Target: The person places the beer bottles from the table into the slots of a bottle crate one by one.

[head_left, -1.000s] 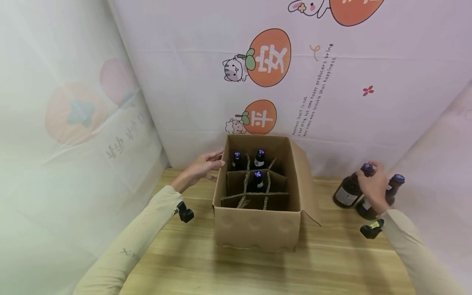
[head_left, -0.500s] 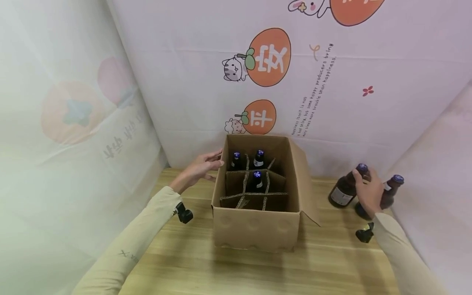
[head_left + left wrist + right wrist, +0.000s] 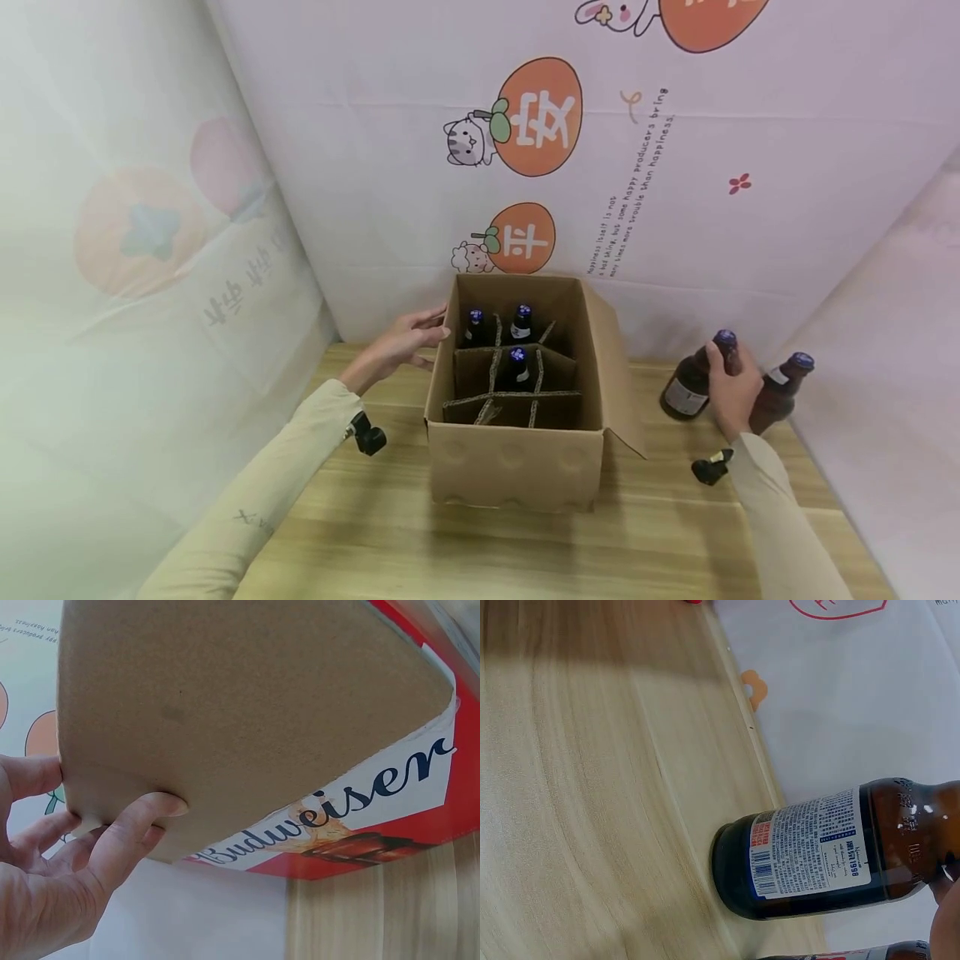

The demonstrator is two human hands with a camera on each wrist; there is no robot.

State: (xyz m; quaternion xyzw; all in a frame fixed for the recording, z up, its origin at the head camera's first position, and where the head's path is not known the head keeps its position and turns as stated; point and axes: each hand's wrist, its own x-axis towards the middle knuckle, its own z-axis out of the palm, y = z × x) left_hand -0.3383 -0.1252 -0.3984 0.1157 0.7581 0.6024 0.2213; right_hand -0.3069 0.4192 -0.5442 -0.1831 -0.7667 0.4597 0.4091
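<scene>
A brown cardboard box (image 3: 517, 467) stands open-topped on the table, with a cardboard divider (image 3: 516, 393) inside. Three blue-capped bottles (image 3: 517, 371) sit in its cells. At the box's left side, my left hand (image 3: 397, 343) has its thumb on a brown flap (image 3: 247, 697) and its fingers at the flap's edge. To the right, my right hand (image 3: 737, 392) grips a dark beer bottle (image 3: 686, 390) by the neck; its label (image 3: 810, 851) shows in the right wrist view. Right beside that hand is another beer bottle (image 3: 783, 387), partly hidden.
A printed white cloth (image 3: 705, 250) rises behind the wooden table (image 3: 517, 558), with more cloth at left and right. One box flap (image 3: 615, 367) leans out on the right. Red Budweiser printing (image 3: 337, 795) shows low on the box's left side.
My right hand has moved left with the bottle, a little away from the other one. The left hand stays at the box. The head view has shifted slightly.
</scene>
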